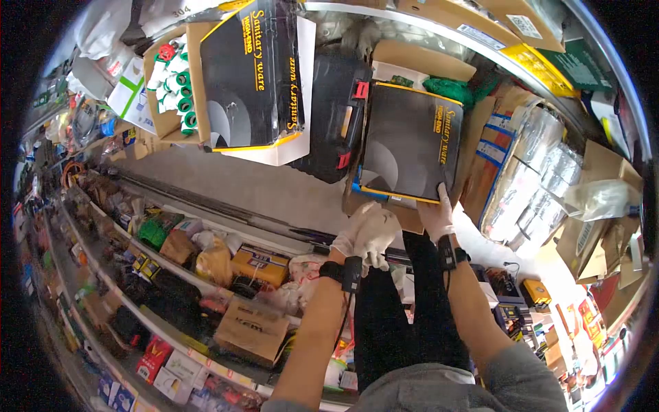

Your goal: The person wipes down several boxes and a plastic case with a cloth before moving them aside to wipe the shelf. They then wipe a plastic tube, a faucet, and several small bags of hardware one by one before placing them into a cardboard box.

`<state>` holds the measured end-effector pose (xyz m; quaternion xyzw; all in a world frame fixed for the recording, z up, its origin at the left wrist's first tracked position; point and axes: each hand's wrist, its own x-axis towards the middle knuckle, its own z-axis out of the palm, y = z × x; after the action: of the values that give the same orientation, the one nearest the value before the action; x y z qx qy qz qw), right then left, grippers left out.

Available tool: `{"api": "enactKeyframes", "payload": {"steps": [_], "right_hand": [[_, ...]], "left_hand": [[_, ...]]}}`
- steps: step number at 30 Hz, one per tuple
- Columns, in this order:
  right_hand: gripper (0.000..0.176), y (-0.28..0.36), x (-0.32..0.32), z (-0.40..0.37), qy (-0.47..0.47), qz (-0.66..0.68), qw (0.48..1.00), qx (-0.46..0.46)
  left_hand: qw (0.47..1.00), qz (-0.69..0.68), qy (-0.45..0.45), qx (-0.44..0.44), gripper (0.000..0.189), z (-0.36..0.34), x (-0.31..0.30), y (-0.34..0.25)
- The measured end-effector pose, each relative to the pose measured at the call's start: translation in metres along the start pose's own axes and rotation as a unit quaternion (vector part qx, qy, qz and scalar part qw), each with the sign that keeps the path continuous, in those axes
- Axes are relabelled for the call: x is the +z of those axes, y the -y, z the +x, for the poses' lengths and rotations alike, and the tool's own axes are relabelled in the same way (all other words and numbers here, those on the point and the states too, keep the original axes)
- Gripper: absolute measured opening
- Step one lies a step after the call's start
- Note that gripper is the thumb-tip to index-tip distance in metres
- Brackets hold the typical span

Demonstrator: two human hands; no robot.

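My left hand, in a white glove with a black wrist strap, is closed around a crumpled white cloth. My right hand, gloved and strapped the same way, grips the near right corner of a flat black box with yellow edges, lettered "Sanitary ware". The thumb lies on its top; the fingers underneath are hidden. This box rests over an open cardboard carton, where green material shows behind it.
A larger black Sanitary ware box stands left, beside a carton of white-and-green pipe fittings. Between the two black boxes lies a black tool case. Silver-wrapped packs fill the right side. Loaded shelves line the lower left.
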<state>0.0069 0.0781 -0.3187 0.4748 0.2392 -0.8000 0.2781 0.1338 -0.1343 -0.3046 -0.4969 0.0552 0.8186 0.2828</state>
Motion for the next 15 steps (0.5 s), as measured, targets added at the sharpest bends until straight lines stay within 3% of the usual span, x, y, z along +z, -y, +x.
{"api": "enactKeyframes", "payload": {"steps": [1,4,7,9,11,12,14,15], "right_hand": [[0.052,0.001,0.006,-0.005,-0.019,-0.005,1.0,0.0],[0.049,0.008,0.021,-0.023,0.008,0.018,1.0,0.02],[0.049,0.006,0.029,-0.05,0.021,-0.066,0.997,-0.016],[0.05,0.007,-0.006,-0.042,0.024,-0.135,0.99,-0.023],[0.052,0.005,0.04,-0.086,0.057,-0.023,0.996,0.057],[0.053,-0.002,-0.022,-0.068,0.091,-0.183,0.978,-0.046],[0.052,0.003,-0.002,-0.094,0.013,-0.045,0.997,0.054],[0.05,0.004,0.005,-0.11,-0.018,-0.058,0.997,0.05]], "left_hand": [[1.0,-0.001,0.001,0.003,0.032,-0.002,0.012,-0.002],[0.997,0.04,0.037,-0.058,0.067,0.0,0.033,0.001],[0.978,-0.031,0.174,0.108,0.029,0.006,0.044,0.013],[0.97,-0.045,0.214,0.103,0.03,-0.009,0.048,0.02],[0.945,-0.113,0.3,0.071,0.029,-0.05,0.085,0.01],[0.924,-0.165,0.344,0.039,0.028,-0.077,0.113,0.0],[0.921,-0.19,0.339,0.032,0.029,-0.093,0.119,0.008],[0.929,-0.19,0.317,0.036,0.03,-0.092,0.109,0.018]]}}
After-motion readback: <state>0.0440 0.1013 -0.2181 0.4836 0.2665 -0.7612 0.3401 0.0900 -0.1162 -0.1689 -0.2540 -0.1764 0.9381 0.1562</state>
